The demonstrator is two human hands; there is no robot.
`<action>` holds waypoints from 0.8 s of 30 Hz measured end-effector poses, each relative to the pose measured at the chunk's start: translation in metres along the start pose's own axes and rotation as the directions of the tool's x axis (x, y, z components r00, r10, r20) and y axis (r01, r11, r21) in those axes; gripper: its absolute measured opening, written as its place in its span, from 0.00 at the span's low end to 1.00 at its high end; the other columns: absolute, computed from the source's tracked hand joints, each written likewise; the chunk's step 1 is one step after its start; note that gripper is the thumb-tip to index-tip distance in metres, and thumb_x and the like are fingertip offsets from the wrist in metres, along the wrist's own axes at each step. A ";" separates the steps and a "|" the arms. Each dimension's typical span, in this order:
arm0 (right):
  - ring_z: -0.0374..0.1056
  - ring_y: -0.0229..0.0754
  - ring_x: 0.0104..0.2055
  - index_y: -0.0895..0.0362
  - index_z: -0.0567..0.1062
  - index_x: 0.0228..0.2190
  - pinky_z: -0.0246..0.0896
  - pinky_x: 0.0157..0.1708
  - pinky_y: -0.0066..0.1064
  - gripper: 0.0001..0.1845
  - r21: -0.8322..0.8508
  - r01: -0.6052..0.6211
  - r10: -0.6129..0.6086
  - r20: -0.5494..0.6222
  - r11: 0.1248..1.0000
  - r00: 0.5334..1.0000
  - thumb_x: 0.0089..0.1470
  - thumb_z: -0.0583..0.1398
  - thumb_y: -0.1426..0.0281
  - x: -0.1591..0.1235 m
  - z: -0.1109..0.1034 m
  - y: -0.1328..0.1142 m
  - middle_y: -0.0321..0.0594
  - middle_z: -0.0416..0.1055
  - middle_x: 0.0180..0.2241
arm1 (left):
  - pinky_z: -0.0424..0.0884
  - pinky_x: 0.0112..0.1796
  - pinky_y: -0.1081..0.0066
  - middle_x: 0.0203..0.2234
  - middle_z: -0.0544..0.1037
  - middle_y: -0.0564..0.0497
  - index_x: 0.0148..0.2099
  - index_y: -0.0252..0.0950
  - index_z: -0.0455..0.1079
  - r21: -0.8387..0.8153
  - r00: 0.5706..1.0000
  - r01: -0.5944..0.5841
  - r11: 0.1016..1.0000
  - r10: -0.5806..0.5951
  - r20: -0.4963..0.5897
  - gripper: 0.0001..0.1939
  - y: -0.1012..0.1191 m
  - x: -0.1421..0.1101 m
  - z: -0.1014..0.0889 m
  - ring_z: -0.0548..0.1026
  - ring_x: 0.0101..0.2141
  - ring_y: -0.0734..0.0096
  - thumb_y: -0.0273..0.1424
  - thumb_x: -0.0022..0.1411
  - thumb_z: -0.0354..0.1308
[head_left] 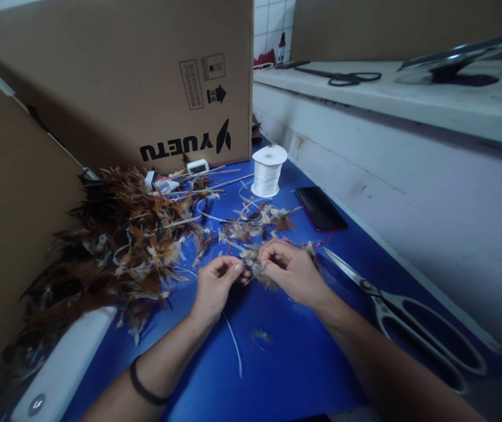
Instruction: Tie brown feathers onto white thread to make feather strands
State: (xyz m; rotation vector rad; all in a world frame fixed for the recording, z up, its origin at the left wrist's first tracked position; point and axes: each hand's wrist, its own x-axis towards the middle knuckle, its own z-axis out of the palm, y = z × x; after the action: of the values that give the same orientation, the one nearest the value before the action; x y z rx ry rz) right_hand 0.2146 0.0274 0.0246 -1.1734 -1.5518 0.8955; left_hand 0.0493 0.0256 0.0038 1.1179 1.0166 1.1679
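Observation:
My left hand [216,285] and my right hand [292,271] meet over the blue table [286,363], both pinched on a small bundle of brown and grey feathers [257,271]. A thin white thread [234,343] trails from under my left hand toward me. More loose feathers [259,223] lie just beyond my fingers. A white spool of thread [267,170] stands further back. Large scissors [402,313] lie to the right of my right wrist.
A big pile of brown feathers on sticks [119,240] fills the left side. Cardboard boxes [114,82] wall off the back and left. A black phone [320,208] lies near the grey ledge [409,170]. A white device [64,369] sits at the lower left.

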 end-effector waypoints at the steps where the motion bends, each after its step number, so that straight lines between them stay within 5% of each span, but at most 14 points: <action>1: 0.64 0.36 0.28 0.57 0.67 0.20 0.59 0.29 0.29 0.06 0.003 -0.002 0.002 0.001 1.000 1.000 0.45 0.55 0.76 0.000 0.000 0.000 0.35 0.67 0.26 | 0.71 0.30 0.72 0.23 0.77 0.51 0.32 0.32 0.71 -0.014 1.000 0.011 1.000 -0.011 0.006 0.08 0.000 0.000 0.000 0.73 0.24 0.74 0.33 0.53 0.62; 11: 0.63 0.36 0.29 0.57 0.66 0.20 0.58 0.28 0.29 0.06 0.072 -0.003 0.003 0.006 0.997 1.000 0.45 0.55 0.77 0.000 0.002 0.001 0.35 0.66 0.26 | 0.69 0.27 0.76 0.24 0.75 0.50 0.31 0.31 0.68 -0.040 1.000 0.018 0.999 -0.017 0.017 0.08 0.003 0.000 0.001 0.72 0.26 0.75 0.32 0.54 0.61; 19: 0.63 0.37 0.30 0.57 0.66 0.20 0.58 0.30 0.30 0.07 0.037 0.043 -0.044 0.020 0.998 0.999 0.46 0.55 0.77 -0.001 0.003 0.001 0.35 0.65 0.27 | 0.67 0.21 0.80 0.35 0.74 0.49 0.32 0.32 0.64 -0.324 0.982 0.165 0.932 -0.124 0.143 0.09 0.009 -0.004 0.006 0.71 0.21 0.81 0.32 0.56 0.60; 24: 0.63 0.37 0.32 0.57 0.66 0.20 0.58 0.33 0.31 0.08 -0.039 0.116 -0.115 0.023 0.992 0.993 0.46 0.55 0.80 -0.002 0.005 -0.003 0.35 0.65 0.27 | 0.72 0.27 0.78 0.35 0.75 0.48 0.32 0.34 0.61 -0.432 0.966 0.247 0.867 -0.188 0.176 0.10 0.011 -0.006 0.008 0.76 0.29 0.74 0.30 0.55 0.61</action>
State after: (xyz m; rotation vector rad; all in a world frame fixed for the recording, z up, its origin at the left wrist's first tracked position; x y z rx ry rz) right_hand 0.2095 0.0252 0.0255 -1.0938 -1.6442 0.8053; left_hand 0.0548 0.0196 0.0160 0.6765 0.6995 1.0614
